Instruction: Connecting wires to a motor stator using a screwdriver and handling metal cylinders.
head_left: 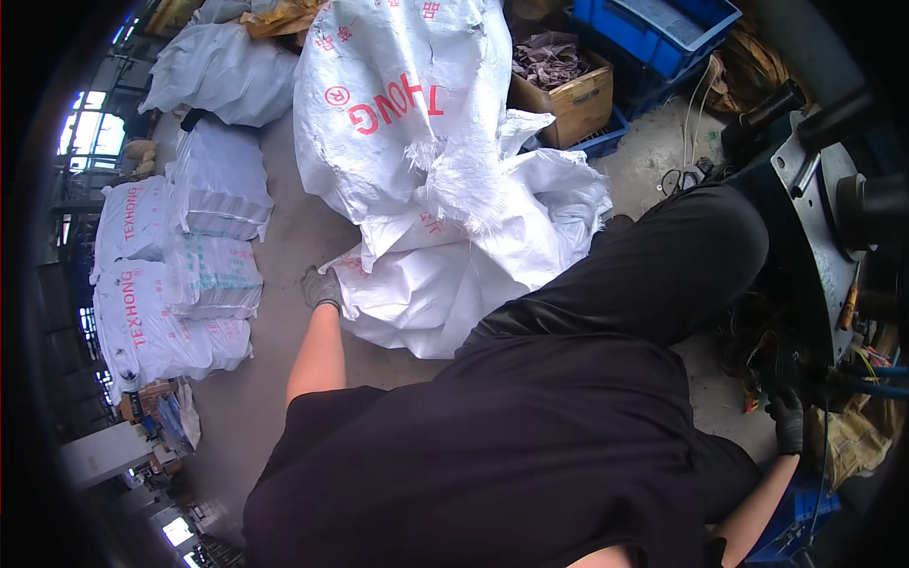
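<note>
My left hand [322,288], in a dark grey glove, reaches down to the lower left edge of a big white woven sack [407,123] with red print and grips its crumpled fabric [417,293] on the concrete floor. My right hand [788,419], also gloved, hangs at the lower right beside a tangle of wires and blue hoses [876,379]; whether it holds anything is hidden. My black-clad torso and raised leg [653,265] fill the middle of the view.
Several filled white sacks [180,275] are stacked at the left. A cardboard box [568,90] of dark scraps and blue plastic crates [663,28] stand at the back right. A grey metal machine [824,208] rises at the right edge.
</note>
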The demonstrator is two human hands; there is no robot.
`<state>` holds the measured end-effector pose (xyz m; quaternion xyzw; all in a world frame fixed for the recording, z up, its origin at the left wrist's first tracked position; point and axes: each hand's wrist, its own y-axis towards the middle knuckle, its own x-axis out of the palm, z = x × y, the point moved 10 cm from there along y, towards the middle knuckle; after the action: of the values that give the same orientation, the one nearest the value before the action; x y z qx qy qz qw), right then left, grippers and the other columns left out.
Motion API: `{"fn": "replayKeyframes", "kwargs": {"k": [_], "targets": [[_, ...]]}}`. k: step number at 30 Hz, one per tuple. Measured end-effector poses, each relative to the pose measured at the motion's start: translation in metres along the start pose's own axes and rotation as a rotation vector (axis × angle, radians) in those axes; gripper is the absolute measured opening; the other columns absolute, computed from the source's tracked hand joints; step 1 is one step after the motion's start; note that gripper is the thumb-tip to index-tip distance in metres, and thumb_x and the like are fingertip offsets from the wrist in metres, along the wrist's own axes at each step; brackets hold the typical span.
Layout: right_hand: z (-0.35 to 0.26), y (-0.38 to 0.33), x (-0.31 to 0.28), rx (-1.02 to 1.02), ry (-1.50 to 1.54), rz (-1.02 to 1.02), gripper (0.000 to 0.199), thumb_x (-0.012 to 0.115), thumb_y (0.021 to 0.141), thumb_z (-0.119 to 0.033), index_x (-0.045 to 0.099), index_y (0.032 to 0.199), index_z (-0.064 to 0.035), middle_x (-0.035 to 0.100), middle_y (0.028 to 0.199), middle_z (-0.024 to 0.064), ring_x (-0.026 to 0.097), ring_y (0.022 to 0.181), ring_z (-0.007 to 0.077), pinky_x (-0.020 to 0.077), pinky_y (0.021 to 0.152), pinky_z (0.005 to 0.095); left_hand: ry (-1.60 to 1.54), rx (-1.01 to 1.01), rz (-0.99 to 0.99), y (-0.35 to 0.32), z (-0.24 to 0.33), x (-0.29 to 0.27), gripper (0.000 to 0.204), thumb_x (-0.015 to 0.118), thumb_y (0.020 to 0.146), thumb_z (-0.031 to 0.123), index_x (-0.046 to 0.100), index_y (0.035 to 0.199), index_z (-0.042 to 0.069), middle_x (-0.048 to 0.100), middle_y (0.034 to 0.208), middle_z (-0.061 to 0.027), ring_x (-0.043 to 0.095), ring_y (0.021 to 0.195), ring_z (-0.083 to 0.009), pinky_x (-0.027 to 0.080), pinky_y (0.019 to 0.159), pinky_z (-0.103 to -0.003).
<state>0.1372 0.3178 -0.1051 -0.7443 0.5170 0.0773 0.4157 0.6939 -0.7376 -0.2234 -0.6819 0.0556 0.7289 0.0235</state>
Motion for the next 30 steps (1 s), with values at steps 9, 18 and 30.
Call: {"fn": "replayKeyframes", "kwargs": {"k": [9, 18, 30], "targets": [[0.010, 0.013, 0.008, 0.019, -0.002, 0.040, 0.022, 0.070, 0.093, -0.014, 0.068, 0.113, -0.0053, 0.069, 0.095, 0.0022, 0.065, 0.073, 0.0125, 0.0479, 0.065, 0.0276, -0.717, 1.546, -0.334, -0.286, 0.428, -0.170, 0.028, 0.069, 0.087, 0.003, 0.063, 0.114, 0.009, 0.067, 0.102, -0.0138, 0.066, 0.096, -0.0344, 0.054, 0.084, -0.046], [-0.060, 0.050, 0.052, -0.169, 0.059, -0.060, 0.029, 0.067, 0.092, -0.005, 0.067, 0.121, 0.0019, 0.071, 0.099, 0.0062, 0.064, 0.083, 0.0142, 0.0535, 0.078, 0.0305, -0.297, 1.510, 0.014, -0.187, 0.528, 0.186, 0.039, 0.055, 0.092, 0.013, 0.073, 0.126, 0.008, 0.075, 0.119, -0.0156, 0.071, 0.112, -0.0325, 0.054, 0.095, -0.044], [0.017, -0.033, -0.014, 0.034, 0.261, 0.120, 0.038, 0.070, 0.095, -0.010, 0.062, 0.131, 0.0032, 0.070, 0.111, 0.0115, 0.067, 0.095, 0.0186, 0.0550, 0.084, 0.0324, 1.061, 1.476, -0.885, -0.254, 0.426, 0.086, 0.043, 0.064, 0.089, 0.030, 0.068, 0.126, 0.006, 0.070, 0.124, -0.0213, 0.067, 0.115, -0.0396, 0.053, 0.098, -0.046]]}}
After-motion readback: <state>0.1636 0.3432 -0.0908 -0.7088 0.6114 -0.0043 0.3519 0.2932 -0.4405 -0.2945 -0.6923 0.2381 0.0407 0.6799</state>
